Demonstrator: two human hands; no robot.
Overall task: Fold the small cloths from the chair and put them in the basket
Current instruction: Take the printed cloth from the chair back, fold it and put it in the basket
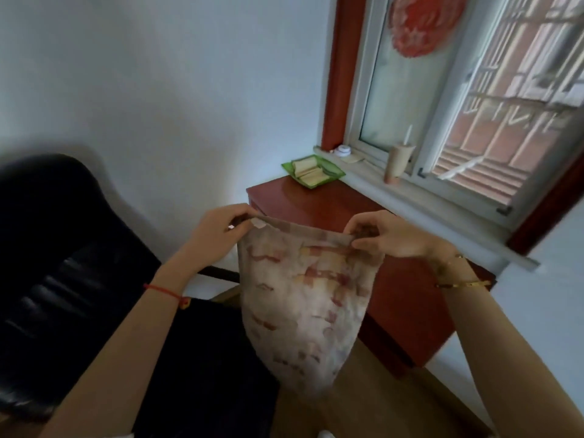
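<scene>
A small pale cloth (303, 298) with red and yellow patches hangs in the air between my hands. My left hand (218, 229) pinches its upper left corner and my right hand (392, 232) pinches its upper right corner, so the top edge is stretched and the rest droops to a point. The black padded chair (63, 279) stands at the left, below and behind the cloth. A green basket (335, 173) holding folded pale cloths sits at the far end of the red-brown table.
The red-brown table (407, 298) runs along the wall under the window sill (442, 210). A tan cup with a straw (398, 162) and a small white object (343, 150) stand on the sill. Wooden floor shows below the cloth.
</scene>
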